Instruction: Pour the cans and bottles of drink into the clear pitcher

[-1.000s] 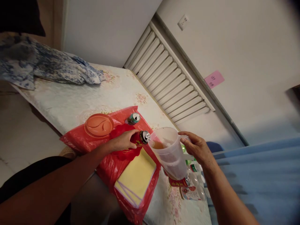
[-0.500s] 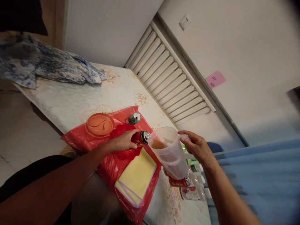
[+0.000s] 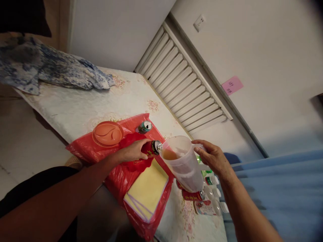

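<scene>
My left hand [image 3: 136, 150] is wrapped round a red drink can [image 3: 150, 148] with yellow lettering, its top turned toward the pitcher. With my right hand [image 3: 210, 156] I grip the handle of a translucent plastic pitcher [image 3: 185, 169], which leans toward the can. Brownish liquid lies inside near the spout, and the spout meets the can's top. Whether liquid runs between them I cannot make out. Beneath the can is a red scalloped dish [image 3: 133, 165], largely covered by my left hand. An orange round lid [image 3: 108, 133] and a green can [image 3: 144, 127] stand behind it.
A red plastic sheet [image 3: 113, 174] covers part of the patterned table [image 3: 131, 97], with a folded yellow cloth [image 3: 147, 188] on it. Right of it lie another red can [image 3: 192, 195] and several bottles [image 3: 212, 208]. A radiator [image 3: 184, 84] and blue curtain [image 3: 275, 188] border the table.
Almost nothing differs. Both hands keep the can and the pitcher in the same place, with the view shifted only slightly.
</scene>
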The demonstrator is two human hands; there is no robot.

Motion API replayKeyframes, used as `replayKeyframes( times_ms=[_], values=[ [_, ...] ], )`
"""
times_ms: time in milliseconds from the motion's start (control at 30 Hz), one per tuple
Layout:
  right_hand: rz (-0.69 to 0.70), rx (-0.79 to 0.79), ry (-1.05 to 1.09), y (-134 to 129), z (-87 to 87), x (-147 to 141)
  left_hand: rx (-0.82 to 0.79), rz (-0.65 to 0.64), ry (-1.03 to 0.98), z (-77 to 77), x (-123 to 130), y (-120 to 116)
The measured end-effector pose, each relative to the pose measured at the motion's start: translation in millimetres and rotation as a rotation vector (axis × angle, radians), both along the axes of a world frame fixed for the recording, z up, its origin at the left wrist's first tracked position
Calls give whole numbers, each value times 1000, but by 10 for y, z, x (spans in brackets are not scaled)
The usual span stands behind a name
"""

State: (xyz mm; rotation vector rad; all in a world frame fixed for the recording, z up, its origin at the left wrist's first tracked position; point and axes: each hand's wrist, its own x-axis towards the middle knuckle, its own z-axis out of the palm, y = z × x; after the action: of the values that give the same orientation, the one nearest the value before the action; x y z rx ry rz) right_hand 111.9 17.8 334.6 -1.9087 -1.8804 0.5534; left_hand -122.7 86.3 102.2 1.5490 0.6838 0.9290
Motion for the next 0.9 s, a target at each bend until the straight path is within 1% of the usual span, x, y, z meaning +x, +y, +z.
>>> replayKeyframes(
  times_ms=[400,700,900],
  values=[
    [9,-20,10,-15,37,-16,-4,-14,18,10,-11,-4],
    [9,-24,6,-8,49,-25,19,7,37,-30,4,16],
    [24,-13,-40,-4,67,-12,21,2,28,-43,4,17]
  ],
)
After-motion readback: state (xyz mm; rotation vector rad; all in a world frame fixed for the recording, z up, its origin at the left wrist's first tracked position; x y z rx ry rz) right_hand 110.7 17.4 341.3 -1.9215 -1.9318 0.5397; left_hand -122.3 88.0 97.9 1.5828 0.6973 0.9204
